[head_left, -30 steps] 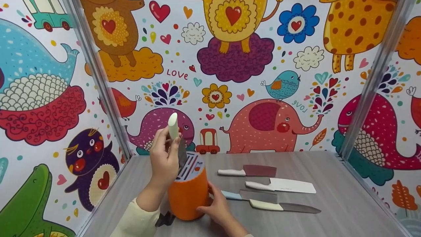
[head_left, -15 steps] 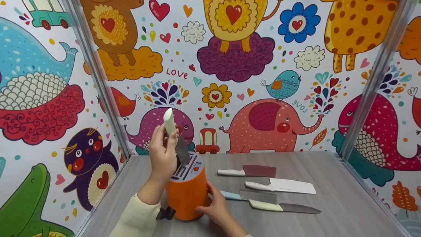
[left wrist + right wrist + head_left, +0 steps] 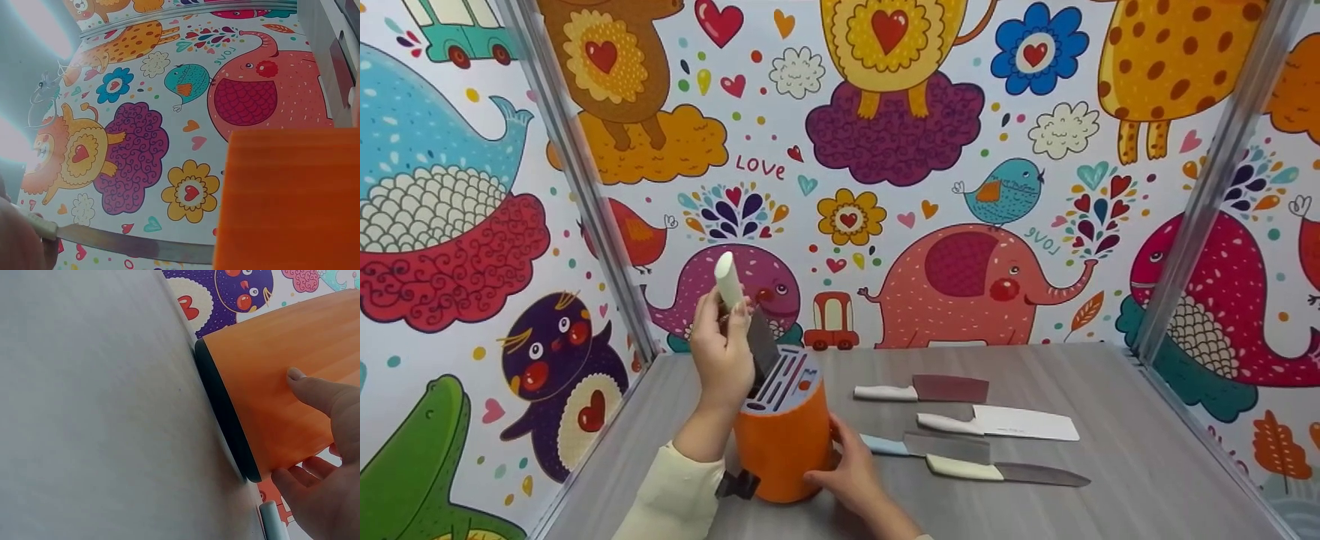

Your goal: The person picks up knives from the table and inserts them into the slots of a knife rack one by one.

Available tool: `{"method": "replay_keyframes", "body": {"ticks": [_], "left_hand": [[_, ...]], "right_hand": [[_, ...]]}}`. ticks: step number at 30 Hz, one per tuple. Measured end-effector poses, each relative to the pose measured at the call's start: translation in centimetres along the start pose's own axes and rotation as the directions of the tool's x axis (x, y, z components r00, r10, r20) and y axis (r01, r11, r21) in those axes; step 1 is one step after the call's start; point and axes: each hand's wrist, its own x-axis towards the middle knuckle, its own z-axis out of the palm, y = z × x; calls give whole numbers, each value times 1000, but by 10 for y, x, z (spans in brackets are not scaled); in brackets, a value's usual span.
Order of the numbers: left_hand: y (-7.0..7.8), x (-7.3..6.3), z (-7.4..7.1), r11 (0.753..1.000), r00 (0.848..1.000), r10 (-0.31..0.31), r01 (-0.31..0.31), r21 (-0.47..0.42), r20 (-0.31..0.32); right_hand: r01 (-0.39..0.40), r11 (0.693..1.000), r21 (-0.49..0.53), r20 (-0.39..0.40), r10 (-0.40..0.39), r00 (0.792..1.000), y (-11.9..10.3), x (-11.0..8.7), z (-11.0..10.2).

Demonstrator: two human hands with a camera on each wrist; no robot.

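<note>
In the head view, my left hand [image 3: 720, 349] grips the pale handle of a kitchen knife [image 3: 763, 341] over an orange knife block [image 3: 784, 450]. The handle points up, and the dark blade slants down to the left part of the slotted grey top. Seen from the left wrist, the knife's long blade [image 3: 135, 243] runs behind the orange block [image 3: 292, 202], which hides its tip. My right hand [image 3: 851, 469] holds the block low on its right side. In the right wrist view, the thumb and fingers [image 3: 309, 391] clasp the block's wall [image 3: 264, 394] above its dark base.
Right of the block lie a dark reddish cleaver [image 3: 951, 388], a white cleaver [image 3: 1027, 423], a blue-handled cleaver [image 3: 949, 448] and a cream-handled knife [image 3: 1042, 474]. A black object [image 3: 737, 485] sits left of the block's base. Cartoon-printed walls [image 3: 877, 202] with metal posts enclose the table.
My left hand has shifted left with the knife, and the blade has gone from over the middle of the slotted top to its left part. My right hand keeps holding the block.
</note>
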Motion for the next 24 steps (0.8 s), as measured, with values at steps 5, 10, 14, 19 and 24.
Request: {"method": "replay_keyframes", "body": {"ticks": [5, 10, 14, 19, 24], "left_hand": [[12, 2, 0, 1000, 999, 29, -30, -9, -30], [16, -1, 3, 999, 999, 47, -47, -2, -28], [10, -3, 5, 999, 999, 48, -48, 7, -24], [3, -6, 8, 1000, 1000, 9, -9, 17, -13], [-9, -13, 12, 997, 997, -72, 71, -22, -24]], "right_hand": [[-10, 1000, 5, -10, 10, 1000, -2, -1, 1], [6, 1000, -4, 4, -6, 1000, 1, -1, 1], [30, 1000, -6, 9, -30, 1000, 4, -2, 0], [30, 999, -18, 6, -30, 1000, 3, -2, -2], [24, 999, -30, 11, -23, 1000, 3, -2, -2]]}}
